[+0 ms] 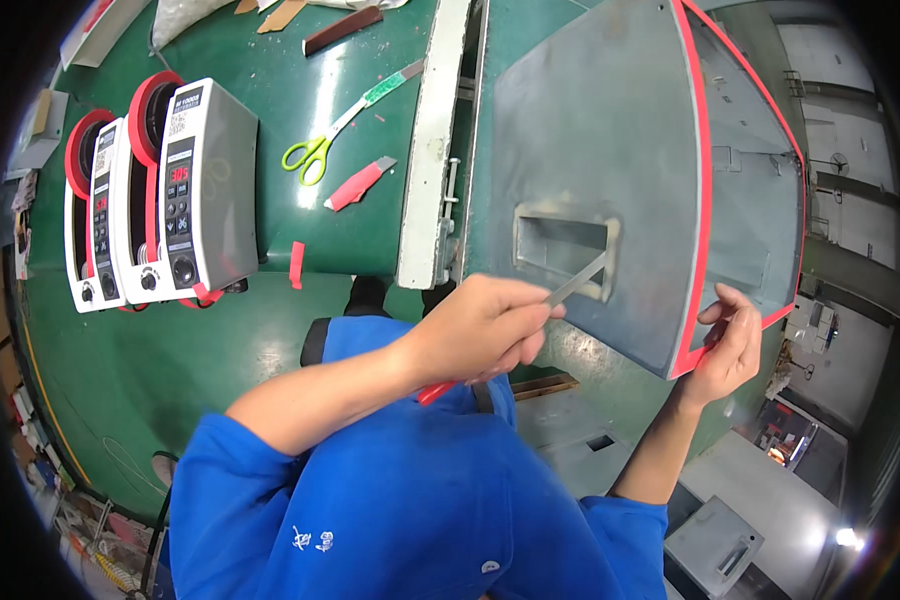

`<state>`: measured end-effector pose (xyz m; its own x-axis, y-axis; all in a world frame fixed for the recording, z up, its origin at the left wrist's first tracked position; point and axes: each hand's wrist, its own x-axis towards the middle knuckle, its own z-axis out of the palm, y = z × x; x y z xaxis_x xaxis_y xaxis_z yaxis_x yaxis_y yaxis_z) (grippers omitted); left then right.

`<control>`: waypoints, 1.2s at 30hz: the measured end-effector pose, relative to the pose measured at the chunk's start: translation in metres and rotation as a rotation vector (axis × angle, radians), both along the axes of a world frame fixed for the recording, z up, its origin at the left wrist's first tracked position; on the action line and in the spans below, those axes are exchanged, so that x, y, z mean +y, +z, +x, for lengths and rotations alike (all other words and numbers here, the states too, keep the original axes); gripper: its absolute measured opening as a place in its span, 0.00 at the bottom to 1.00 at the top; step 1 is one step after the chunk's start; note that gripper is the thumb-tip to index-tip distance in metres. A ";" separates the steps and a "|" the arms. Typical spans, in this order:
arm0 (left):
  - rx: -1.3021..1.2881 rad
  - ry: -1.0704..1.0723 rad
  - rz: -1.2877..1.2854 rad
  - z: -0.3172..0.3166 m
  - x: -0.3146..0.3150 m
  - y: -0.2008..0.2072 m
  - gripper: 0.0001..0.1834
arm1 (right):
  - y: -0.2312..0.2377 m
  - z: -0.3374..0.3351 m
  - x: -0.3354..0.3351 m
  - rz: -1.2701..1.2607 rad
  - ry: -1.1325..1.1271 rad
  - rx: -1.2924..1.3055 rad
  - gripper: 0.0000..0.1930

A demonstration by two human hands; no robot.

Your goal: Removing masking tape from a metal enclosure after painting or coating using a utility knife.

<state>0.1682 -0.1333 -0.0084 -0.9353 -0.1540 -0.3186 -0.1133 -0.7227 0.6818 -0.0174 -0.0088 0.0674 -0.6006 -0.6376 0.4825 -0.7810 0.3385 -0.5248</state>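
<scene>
My left hand is closed round a narrow flat metal blade, with a red handle end showing below the fist. The blade's tip meets the right side of a rectangular opening in a grey metal box. Pale, rough patches surround that opening. Red tape lines the rim of the box's open side. At its near lower corner, my right hand grips the taped rim with bent fingers.
Left of the box, a green table bears two white tape dispensers, yellow-green scissors, a red-wrapped blade and a dark brown strip. A pale metal rail runs beside the box. Another grey metal piece lies at lower right.
</scene>
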 end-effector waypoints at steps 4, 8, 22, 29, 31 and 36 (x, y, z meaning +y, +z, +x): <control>-0.012 -0.037 0.015 -0.004 0.000 0.007 0.14 | 0.001 -0.003 0.000 -0.011 0.016 -0.005 0.16; 0.002 -0.038 -0.003 0.001 0.004 0.001 0.14 | 0.001 -0.002 -0.004 -0.025 0.002 -0.014 0.16; -0.058 -0.067 0.052 -0.009 -0.012 0.005 0.13 | 0.002 -0.003 -0.004 -0.007 -0.019 -0.012 0.17; -0.053 -0.200 -0.081 -0.014 -0.062 0.005 0.13 | 0.001 -0.001 -0.002 0.017 -0.033 -0.013 0.17; -0.082 -0.239 -0.119 -0.018 -0.075 0.014 0.12 | 0.001 -0.001 -0.005 0.001 -0.043 0.004 0.18; -0.016 -0.323 -0.248 -0.019 -0.096 0.009 0.11 | 0.003 -0.001 -0.002 0.019 -0.036 -0.011 0.18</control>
<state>0.1493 -0.2295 0.0007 -0.9434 0.0726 -0.3236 -0.3194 -0.4619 0.8274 -0.0184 -0.0112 0.0701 -0.6286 -0.6245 0.4635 -0.7623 0.3766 -0.5264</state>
